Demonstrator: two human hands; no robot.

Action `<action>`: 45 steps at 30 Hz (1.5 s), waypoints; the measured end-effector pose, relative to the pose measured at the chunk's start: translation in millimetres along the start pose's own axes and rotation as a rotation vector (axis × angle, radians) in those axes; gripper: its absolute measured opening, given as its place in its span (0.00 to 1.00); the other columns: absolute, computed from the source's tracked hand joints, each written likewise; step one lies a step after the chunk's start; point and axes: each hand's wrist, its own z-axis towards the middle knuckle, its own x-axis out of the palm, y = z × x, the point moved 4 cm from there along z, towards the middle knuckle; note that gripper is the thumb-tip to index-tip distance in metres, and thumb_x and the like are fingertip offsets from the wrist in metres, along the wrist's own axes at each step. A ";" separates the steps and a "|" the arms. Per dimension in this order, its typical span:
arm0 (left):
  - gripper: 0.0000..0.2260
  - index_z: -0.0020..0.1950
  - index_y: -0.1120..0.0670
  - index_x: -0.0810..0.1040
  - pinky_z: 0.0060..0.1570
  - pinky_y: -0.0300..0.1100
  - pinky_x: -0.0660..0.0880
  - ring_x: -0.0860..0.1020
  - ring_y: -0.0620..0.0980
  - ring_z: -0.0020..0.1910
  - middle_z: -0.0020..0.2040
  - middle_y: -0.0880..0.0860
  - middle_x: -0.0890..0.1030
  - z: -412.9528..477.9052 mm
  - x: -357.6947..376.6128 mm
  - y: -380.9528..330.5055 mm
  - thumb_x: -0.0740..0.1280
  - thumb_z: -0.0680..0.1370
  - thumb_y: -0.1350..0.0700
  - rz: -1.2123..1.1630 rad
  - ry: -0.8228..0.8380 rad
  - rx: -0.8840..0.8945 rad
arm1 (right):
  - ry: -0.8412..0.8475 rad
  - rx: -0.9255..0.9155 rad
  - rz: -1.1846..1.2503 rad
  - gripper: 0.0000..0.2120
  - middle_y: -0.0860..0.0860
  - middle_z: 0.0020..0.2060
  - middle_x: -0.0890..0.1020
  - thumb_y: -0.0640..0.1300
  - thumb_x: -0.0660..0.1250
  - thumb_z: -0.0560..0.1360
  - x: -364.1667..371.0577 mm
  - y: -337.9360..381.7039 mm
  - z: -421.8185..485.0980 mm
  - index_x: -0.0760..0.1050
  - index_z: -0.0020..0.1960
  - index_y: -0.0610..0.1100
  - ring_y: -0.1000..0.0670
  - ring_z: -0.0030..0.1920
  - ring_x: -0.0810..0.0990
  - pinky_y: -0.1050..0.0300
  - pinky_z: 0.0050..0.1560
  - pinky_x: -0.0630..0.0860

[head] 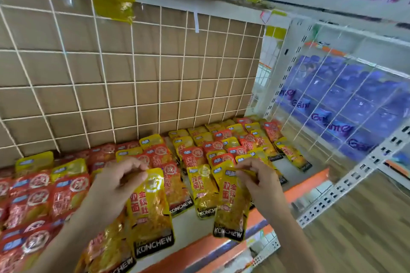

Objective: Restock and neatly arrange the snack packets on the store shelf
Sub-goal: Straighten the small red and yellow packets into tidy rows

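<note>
Shelf (188,225) part-filled; your left hand (115,186) pinches one yellow packet (150,210), your right hand (259,182) a second packet (231,210); next, probably set both in front

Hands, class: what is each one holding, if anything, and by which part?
The left hand pinches a yellow packet by its top edge; the right hand pinches a second yellow packet, also by its top edge.

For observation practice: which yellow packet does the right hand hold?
The rightmost lifted yellow packet, top pinched by the right hand; the left hand holds the other packet.
</note>
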 end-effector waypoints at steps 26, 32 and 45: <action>0.09 0.39 0.50 0.74 0.34 0.30 0.67 0.74 0.44 0.35 0.35 0.51 0.78 79.7 93.5 -27.4 0.66 0.76 0.63 -0.059 0.183 0.037 | -0.202 0.075 -0.109 0.12 0.52 0.35 0.79 0.37 0.66 0.75 -48.6 -33.1 42.4 0.71 0.39 0.52 0.60 0.30 0.73 0.70 0.31 0.66; 0.07 0.40 0.51 0.73 0.35 0.31 0.66 0.75 0.49 0.35 0.37 0.53 0.78 98.9 124.6 -19.6 0.65 0.77 0.61 -0.019 0.266 -0.016 | -0.184 0.095 -0.210 0.15 0.59 0.35 0.78 0.37 0.67 0.74 -65.3 -54.5 73.0 0.71 0.38 0.56 0.62 0.29 0.74 0.68 0.30 0.66; 0.08 0.42 0.49 0.69 0.36 0.33 0.69 0.72 0.42 0.37 0.41 0.47 0.73 86.1 150.5 24.6 0.67 0.76 0.58 0.207 0.420 -0.214 | 0.309 0.125 -0.294 0.17 0.59 0.35 0.76 0.36 0.67 0.73 -14.5 -97.9 113.2 0.73 0.36 0.58 0.60 0.36 0.74 0.60 0.41 0.70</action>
